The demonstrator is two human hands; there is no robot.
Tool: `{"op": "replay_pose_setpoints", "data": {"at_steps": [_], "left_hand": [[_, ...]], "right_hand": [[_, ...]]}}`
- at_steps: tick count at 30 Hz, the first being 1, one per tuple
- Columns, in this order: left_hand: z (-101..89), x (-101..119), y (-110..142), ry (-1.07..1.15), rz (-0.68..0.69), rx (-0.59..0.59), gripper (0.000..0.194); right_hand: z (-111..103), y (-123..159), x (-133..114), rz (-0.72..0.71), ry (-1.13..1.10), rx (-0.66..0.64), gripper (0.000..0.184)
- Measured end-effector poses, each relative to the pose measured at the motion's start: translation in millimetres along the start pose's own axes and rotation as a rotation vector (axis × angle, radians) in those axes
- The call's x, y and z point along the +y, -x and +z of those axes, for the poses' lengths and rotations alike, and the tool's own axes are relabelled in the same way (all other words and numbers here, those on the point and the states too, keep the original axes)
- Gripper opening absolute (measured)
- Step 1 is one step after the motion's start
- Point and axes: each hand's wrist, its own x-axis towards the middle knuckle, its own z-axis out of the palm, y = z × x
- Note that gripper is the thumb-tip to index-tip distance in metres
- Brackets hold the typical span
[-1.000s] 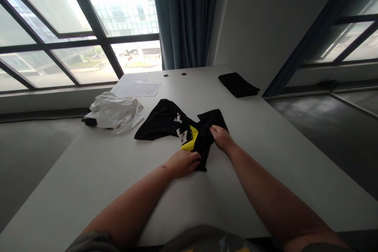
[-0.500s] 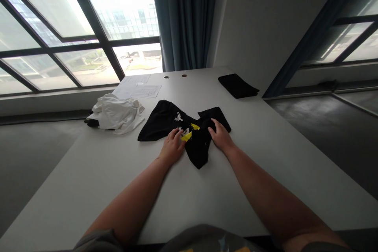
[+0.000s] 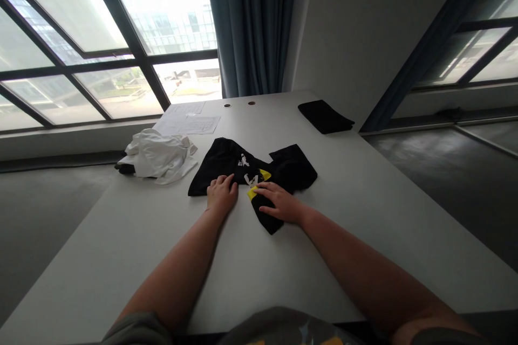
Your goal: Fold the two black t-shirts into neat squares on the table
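Observation:
A crumpled black garment with white and yellow print lies in the middle of the white table. My left hand rests on its near left edge, fingers curled loosely on the cloth. My right hand lies flat on the garment's near middle part, fingers stretched out toward the left beside the yellow patch. Neither hand lifts the cloth.
A heap of white cloth sits at the table's left edge. Sheets of paper lie behind it. A folded black cloth lies at the far right. Windows and a blue curtain stand beyond the table.
My left hand has moved from the garment's near tip to its left part. My right hand has slid left and nearer, from the right lobe to the middle, and flattened out.

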Motion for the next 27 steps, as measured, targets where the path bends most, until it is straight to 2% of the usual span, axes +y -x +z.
{"op": "replay_pose_setpoints", "data": {"at_steps": [3, 5, 9, 12, 15, 18, 22, 27], "left_hand": [[-3.1, 0.2, 1.2, -0.043, 0.007, -0.010, 0.033], [-5.3, 2.4, 4.2, -0.044, 0.030, 0.000, 0.028], [-10.1, 9.1, 11.6, -0.046, 0.169, 0.028, 0.017], [-12.7, 14.7, 16.8, -0.051, 0.330, -0.029, 0.013], [-14.6, 20.3, 21.0, -0.035, 0.453, -0.129, 0.015], [-18.1, 24.8, 23.4, -0.025, 0.505, -0.203, 0.020], [-25.2, 30.2, 25.3, 0.003, 0.548, -0.214, 0.026], [-29.4, 41.8, 34.7, -0.075, 0.591, -0.217, 0.018]], "right_hand": [[-1.4, -0.6, 10.3, 0.074, -0.087, 0.088, 0.065], [-4.9, -0.5, 16.2, 0.135, -0.139, 0.128, 0.065], [-7.7, -1.4, 21.4, 0.196, -0.128, 0.147, 0.045], [-8.9, -1.1, 25.8, 0.214, -0.044, 0.150, 0.036], [-16.8, 2.6, 34.3, 0.341, 0.081, 0.173, 0.044], [-28.6, 6.6, 43.2, 0.466, 0.164, 0.181, 0.054], [-31.9, 7.2, 46.0, 0.481, 0.198, 0.148, 0.056], [-11.1, 5.2, 39.4, 0.440, 0.335, 0.103, 0.070]]}}
